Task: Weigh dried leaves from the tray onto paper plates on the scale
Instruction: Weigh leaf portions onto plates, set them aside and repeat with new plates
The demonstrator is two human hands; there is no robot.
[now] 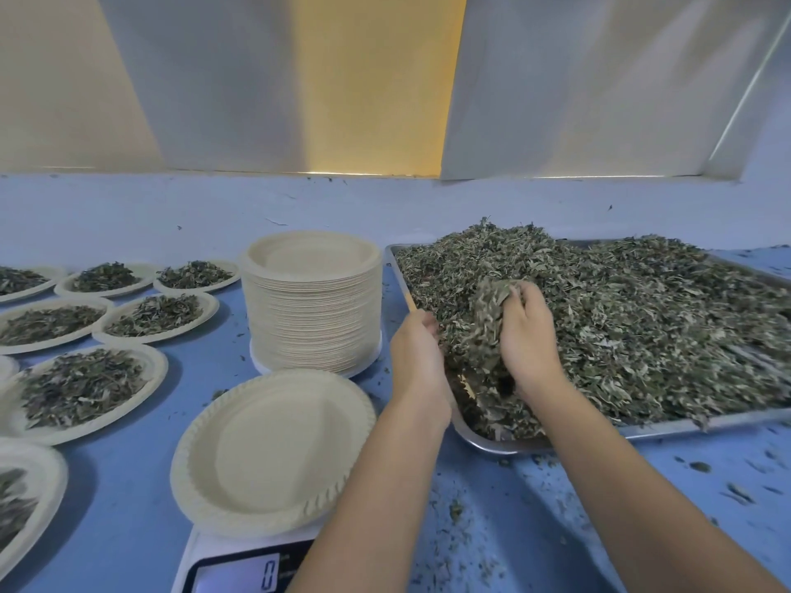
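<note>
Both hands were sunk in the heap at about 4 o'clock. The left hand (pixel 417 348) was cupped with its fingers curled into the dried leaves (pixel 620 318), and the right hand (pixel 527 331) was closed round a loose clump (pixel 492 306) that was held up between the two. Nearest, at 6 o'clock, the scale (pixel 205 554) was seen with a zero on its display (pixel 269 574). An empty paper plate (pixel 274 447) was seated on it at 7 o'clock, overhanging the platform. The metal tray (pixel 685 425) was set just beside the plate, at 3 to 4 o'clock, and was heaped above its rim. Crumbs (pixel 702 466) were scattered over the blue table (pixel 128 507) at 5 o'clock. Farther off, a tall stack of plates (pixel 312 301) was placed at 9 o'clock, and filled plates (pixel 81 387) were laid out beyond it from 8 to 9 o'clock. Spillage was judged the main risk: the clump was loose and flaky, so pieces could be shed over the gap between tray and plate. The light plate could also be nudged by the left forearm (pixel 385 485), which was stretched close past its rim, and a false reading would be caused.
</note>
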